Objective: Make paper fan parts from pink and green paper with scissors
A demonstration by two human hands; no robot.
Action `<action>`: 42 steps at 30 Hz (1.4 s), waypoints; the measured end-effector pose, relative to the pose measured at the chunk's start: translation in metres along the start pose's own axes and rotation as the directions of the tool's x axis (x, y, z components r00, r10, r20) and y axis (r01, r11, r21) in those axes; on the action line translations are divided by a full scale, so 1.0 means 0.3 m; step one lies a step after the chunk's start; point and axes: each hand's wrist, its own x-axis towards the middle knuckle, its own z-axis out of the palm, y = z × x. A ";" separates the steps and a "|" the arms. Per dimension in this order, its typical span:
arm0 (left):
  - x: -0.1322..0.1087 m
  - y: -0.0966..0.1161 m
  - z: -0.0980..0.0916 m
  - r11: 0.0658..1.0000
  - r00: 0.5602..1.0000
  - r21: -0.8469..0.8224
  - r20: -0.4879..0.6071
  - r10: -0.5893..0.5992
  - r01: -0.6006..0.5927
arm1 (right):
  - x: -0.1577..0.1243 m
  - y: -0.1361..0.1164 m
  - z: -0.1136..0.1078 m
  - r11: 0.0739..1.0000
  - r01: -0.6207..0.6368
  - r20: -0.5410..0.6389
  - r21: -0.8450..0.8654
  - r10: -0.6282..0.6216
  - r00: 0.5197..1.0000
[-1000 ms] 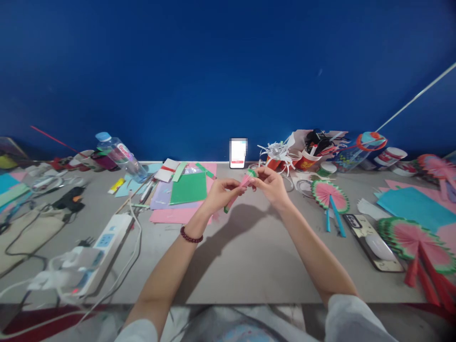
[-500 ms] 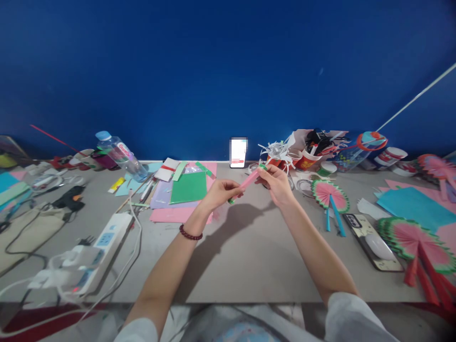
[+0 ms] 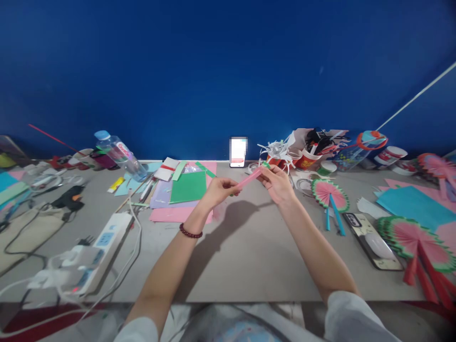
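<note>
A narrow strip of folded pink paper (image 3: 249, 178) with green ends is held in the air above the grey desk, slanting up to the right. My left hand (image 3: 221, 191), below a dark bead bracelet, pinches its lower left end. At the upper right end, my right hand (image 3: 277, 183) grips it between thumb and fingers. My fingers cover parts of both ends. To the left lie a green paper sheet (image 3: 188, 187) and a pink sheet (image 3: 174, 215). A small watermelon-coloured paper fan (image 3: 326, 194) with blue sticks rests right of my right hand.
A lit phone (image 3: 238, 153) leans against the blue wall. Paper cups (image 3: 309, 160) of shreds and tools stand right of it. On the left are a tilted bottle (image 3: 123, 154) and a power strip (image 3: 107, 247) with cables. A bigger fan (image 3: 416, 242) and another phone (image 3: 356, 232) lie right.
Both hands keep their hold on the pink paper strip. My left hand has shifted slightly left, and more of the strip shows between the hands.
</note>
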 end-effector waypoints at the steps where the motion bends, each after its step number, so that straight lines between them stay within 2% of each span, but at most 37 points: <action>1: 0.000 0.000 -0.003 1.000 1.000 -0.016 0.003 0.004 -0.004 | 0.002 0.003 -0.002 1.000 0.007 -0.016 0.012 -0.006 1.000; 5: 0.005 -0.002 -0.010 0.995 1.000 -0.101 -0.006 0.003 -0.003 | 0.014 0.014 -0.008 0.999 0.033 -0.087 0.039 -0.029 0.996; 9: 0.017 -0.013 -0.015 0.990 0.998 -0.135 -0.061 0.031 -0.039 | 0.029 0.022 -0.021 0.997 0.048 -0.118 0.054 -0.042 0.992; 16: 0.034 -0.042 -0.047 0.994 0.985 -0.012 -0.136 0.109 -0.112 | 0.062 0.026 -0.068 0.993 -0.027 -0.031 -0.112 0.024 0.999; 19: 0.043 -0.053 -0.071 0.992 0.981 0.042 -0.146 0.126 -0.122 | 0.067 0.018 -0.080 0.970 -0.009 0.029 -0.245 0.016 0.999; 22: 0.049 -0.058 -0.092 0.977 0.978 0.166 -0.136 0.156 -0.133 | 0.063 0.004 -0.087 0.898 0.057 0.153 -0.436 0.012 0.988; 24: 0.050 -0.059 -0.103 0.943 0.974 0.285 -0.097 0.204 -0.170 | 0.058 -0.005 -0.092 0.822 0.135 0.271 -0.553 0.024 0.962; 27: 0.048 -0.059 -0.107 0.838 0.953 0.472 0.016 0.303 -0.274 | 0.052 -0.008 -0.098 0.673 0.302 0.431 -0.676 0.028 0.902; 29: 0.044 -0.059 -0.100 0.758 0.941 0.569 0.089 0.326 -0.317 | 0.048 -0.003 -0.098 0.585 0.392 0.500 -0.710 0.028 0.865; 32: 0.037 -0.056 -0.071 0.688 0.937 0.646 0.137 0.321 -0.330 | 0.034 0.005 -0.084 0.519 0.451 0.550 -0.726 0.043 0.834; 36: 0.029 -0.045 -0.026 0.668 0.914 0.632 0.192 0.357 -0.394 | 0.010 0.008 -0.053 0.501 0.481 0.575 -0.720 0.042 0.817; 39: 0.027 -0.047 -0.011 0.627 0.907 0.675 0.162 0.389 -0.389 | 0.004 0.012 -0.042 0.464 0.503 0.566 -0.729 -0.003 0.824; 42: 0.030 -0.062 -0.007 0.537 0.885 0.755 0.120 0.451 -0.376 | 0.016 0.022 -0.051 0.376 0.562 0.581 -0.737 -0.072 0.811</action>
